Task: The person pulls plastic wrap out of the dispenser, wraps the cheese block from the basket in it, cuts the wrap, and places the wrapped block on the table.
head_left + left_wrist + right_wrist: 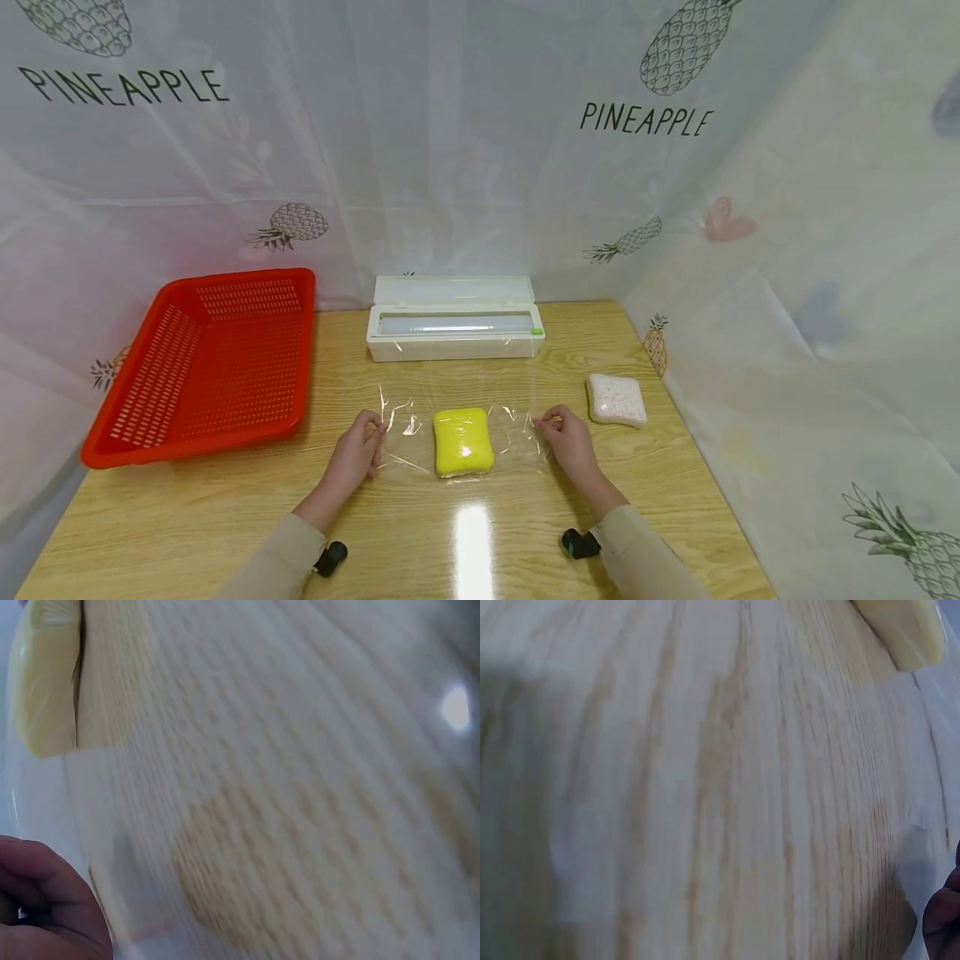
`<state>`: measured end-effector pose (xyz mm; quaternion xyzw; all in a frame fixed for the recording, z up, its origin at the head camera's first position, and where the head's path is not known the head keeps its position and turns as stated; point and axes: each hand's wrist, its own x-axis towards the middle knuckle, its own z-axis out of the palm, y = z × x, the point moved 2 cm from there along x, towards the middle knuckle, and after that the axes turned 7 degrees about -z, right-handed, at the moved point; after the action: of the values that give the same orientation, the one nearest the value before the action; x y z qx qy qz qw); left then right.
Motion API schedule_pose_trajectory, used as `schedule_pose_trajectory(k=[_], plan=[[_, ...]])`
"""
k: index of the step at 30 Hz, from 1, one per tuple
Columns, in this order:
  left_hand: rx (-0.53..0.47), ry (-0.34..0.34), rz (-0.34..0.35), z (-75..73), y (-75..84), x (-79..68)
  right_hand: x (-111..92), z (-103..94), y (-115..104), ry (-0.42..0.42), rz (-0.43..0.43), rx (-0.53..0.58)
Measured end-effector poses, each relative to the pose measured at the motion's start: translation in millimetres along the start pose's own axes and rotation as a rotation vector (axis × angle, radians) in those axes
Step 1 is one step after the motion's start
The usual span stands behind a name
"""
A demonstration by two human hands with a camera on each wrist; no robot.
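A sheet of clear plastic wrap (408,425) stretches sideways between the two hands. Around its middle lies a yellow, cushion-shaped square block (463,442), with film wrinkled and glinting at both sides; part of the block (49,682) shows at the top left of the left wrist view. The left hand (357,450) pinches the wrap's left end between thumb and fingers. At the right end, the right hand (572,442) pinches the film in the same way. In the right wrist view only a little of the right hand (941,919) shows, at the right edge.
Behind the block stands a white wrap dispenser (455,348), lid raised and a roll inside. A red perforated basket (300,375) is at the left. A pale speckled square block (617,398) lies beyond the right hand. Printed curtains enclose the wooden table (390,542).
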<state>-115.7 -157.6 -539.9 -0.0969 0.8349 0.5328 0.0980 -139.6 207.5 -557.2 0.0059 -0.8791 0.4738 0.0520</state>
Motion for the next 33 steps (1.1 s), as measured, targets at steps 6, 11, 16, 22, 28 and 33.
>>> schedule_pose_trajectory(k=[6,11,16,22,28,33], plan=[[0.033,-0.032,-0.009,-0.1,-5.6,6.1,5,2.6,-4,-0.043,-0.011,-0.156],[0.059,-0.033,-0.006,1.4,-8.7,9.2,9,5.4,-8,-0.07,0.01,-0.297],[0.104,-0.025,-0.011,4.2,-10.2,11.8,13,7.0,-8,-0.096,0.056,-0.403],[0.182,-0.001,-0.006,8.4,-7.2,13.5,13,7.1,-8,-0.113,0.092,-0.445],[0.246,0.023,-0.004,9.4,-3.2,13.2,15,5.7,-9,-0.115,0.101,-0.44],[0.214,0.022,-0.023,6.1,-7.0,13.7,17,3.6,-6,-0.139,0.109,-0.401]])
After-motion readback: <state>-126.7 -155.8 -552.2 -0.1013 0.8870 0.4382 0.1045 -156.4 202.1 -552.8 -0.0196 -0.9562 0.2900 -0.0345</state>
